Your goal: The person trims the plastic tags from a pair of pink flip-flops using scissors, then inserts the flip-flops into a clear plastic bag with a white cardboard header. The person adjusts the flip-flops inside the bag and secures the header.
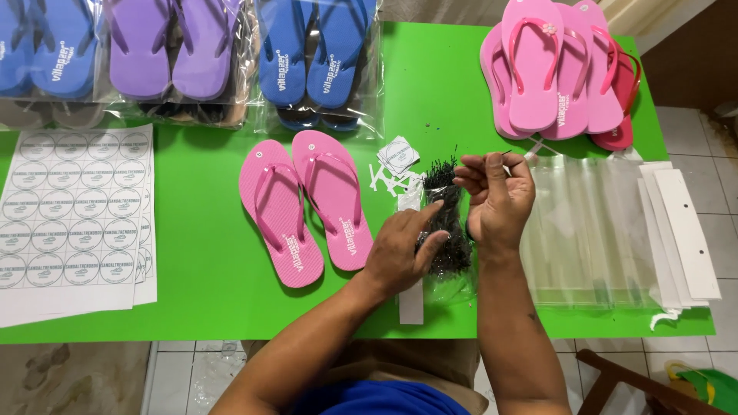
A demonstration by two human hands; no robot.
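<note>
A clear bag of small black fasteners [448,230] lies on the green table [207,277] in front of me. My left hand [401,250] presses on the bag's left side with its fingers bent over the black bundle. My right hand [498,198] is raised just right of the bag, its fingertips pinching a thin black fastener pulled from the top of the bundle. A pair of pink flip-flops [306,207] lies side by side left of the bag, soles down, straps up.
Round-label sticker sheets [73,211] lie at the left. Bagged purple [173,50] and blue flip-flops [315,58] line the far edge, loose pink ones [550,69] far right. Clear plastic bags [588,230] and white card strips [684,230] lie at the right. Small cut labels [396,157] sit behind the fastener bag.
</note>
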